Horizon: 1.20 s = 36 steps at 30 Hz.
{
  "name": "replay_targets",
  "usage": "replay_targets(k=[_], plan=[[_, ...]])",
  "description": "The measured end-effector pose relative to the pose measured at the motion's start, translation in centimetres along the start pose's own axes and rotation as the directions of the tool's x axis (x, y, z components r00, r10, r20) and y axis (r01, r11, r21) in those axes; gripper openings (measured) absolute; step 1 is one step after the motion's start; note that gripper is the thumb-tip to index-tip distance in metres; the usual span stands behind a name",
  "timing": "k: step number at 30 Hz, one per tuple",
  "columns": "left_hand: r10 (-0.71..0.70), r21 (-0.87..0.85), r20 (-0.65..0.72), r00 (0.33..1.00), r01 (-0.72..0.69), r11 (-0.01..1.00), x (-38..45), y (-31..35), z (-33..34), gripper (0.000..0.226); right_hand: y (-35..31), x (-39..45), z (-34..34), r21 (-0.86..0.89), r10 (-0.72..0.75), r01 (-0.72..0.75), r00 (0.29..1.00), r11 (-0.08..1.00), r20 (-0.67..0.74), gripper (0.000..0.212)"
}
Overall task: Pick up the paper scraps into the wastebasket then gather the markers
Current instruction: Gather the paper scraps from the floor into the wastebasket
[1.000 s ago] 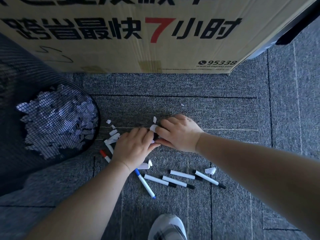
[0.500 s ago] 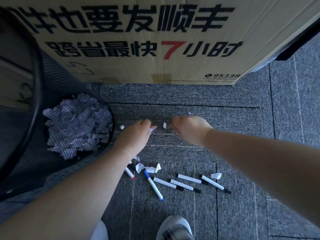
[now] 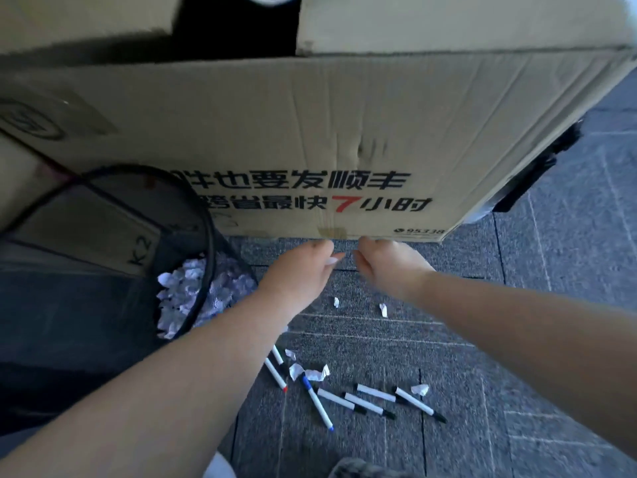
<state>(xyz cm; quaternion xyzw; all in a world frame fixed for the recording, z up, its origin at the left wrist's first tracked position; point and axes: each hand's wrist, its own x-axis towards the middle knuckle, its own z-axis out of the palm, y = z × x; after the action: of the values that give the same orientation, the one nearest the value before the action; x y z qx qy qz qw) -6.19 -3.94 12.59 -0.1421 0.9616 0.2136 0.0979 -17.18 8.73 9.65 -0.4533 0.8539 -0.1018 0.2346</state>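
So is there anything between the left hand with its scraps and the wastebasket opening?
Nothing visible. The left hand, closed on a paper scrap, is raised just right of the mesh wastebasket. Its open rim lies directly to the left, with only air between. The cardboard box stands behind, not across the path.

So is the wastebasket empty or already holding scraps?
Holding scraps. White crumpled paper shows through the mesh wall of the wastebasket, piled at the bottom. How deep the pile goes, cannot tell.

front: cardboard box (image 3: 344, 139) walls off the far side | left: mesh wastebasket (image 3: 203, 215), mouth open | middle: bare carpet (image 3: 482, 305) between hands and markers (image 3: 348, 398), two paper scraps (image 3: 383, 309) there | right: carpet open
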Motion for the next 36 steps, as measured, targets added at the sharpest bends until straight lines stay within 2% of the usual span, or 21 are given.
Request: replay_targets(k=[5, 8, 10, 13, 16, 21, 25, 31, 36], plan=[[0.061, 0.027, -0.108, 0.992, -0.059, 0.998, -1.0, 1.4, -6.7, 0.029, -3.4, -0.2, -5.9, -0.023, -0.031, 0.031, 0.999, 0.999, -0.013, 0.013], [0.073, 0.032, -0.177, 0.981, -0.068, 0.997, -2.4, 1.2, -10.4, 0.029, -5.9, -0.5, -8.6, -0.046, -0.07, 0.068, 0.996, 0.997, -0.052, 0.019], [0.051, 0.032, -0.233, 0.971, -0.044, 0.998, -3.6, 0.3, -12.6, 0.031, -7.9, -0.5, -10.0, -0.082, -0.126, 0.119, 0.989, 0.989, -0.083, 0.018], [0.023, 0.04, -0.314, 0.949, -0.011, 0.999, -6.0, -1.9, -15.3, 0.034, -11.7, -0.4, -11.8, -0.034, -0.2, 0.197, 0.972, 0.98, -0.125, 0.023], [-0.071, 0.044, -0.342, 0.937, 0.091, 0.995, -8.4, -4.3, -16.8, 0.034, -15.6, 0.4, -12.4, -0.035, -0.284, 0.282, 0.948, 0.959, -0.144, 0.024], [-0.177, 0.029, -0.415, 0.893, 0.207, 0.978, -12.1, -8.6, -17.0, 0.029, -21.6, 2.7, -11.2, -0.027, -0.383, 0.385, 0.903, 0.922, -0.197, 0.023], [-0.264, -0.013, -0.354, 0.897, 0.277, 0.961, -13.1, -11.0, -16.0, 0.031, -24.4, 4.6, -9.4, -0.036, -0.41, 0.412, 0.887, 0.911, -0.215, 0.021], [-0.312, -0.04, -0.363, 0.878, 0.32, 0.946, -14.2, -13.9, -14.2, 0.026, -26.6, 6.4, -6.3, -0.034, -0.451, 0.453, 0.871, 0.891, -0.195, 0.021], [-0.292, -0.001, -0.389, 0.874, 0.317, 0.949, -15.3, -15.0, -12.5, 0.023, -26.9, 6.5, -4.5, -0.037, -0.485, 0.49, 0.845, 0.871, -0.227, 0.019]])
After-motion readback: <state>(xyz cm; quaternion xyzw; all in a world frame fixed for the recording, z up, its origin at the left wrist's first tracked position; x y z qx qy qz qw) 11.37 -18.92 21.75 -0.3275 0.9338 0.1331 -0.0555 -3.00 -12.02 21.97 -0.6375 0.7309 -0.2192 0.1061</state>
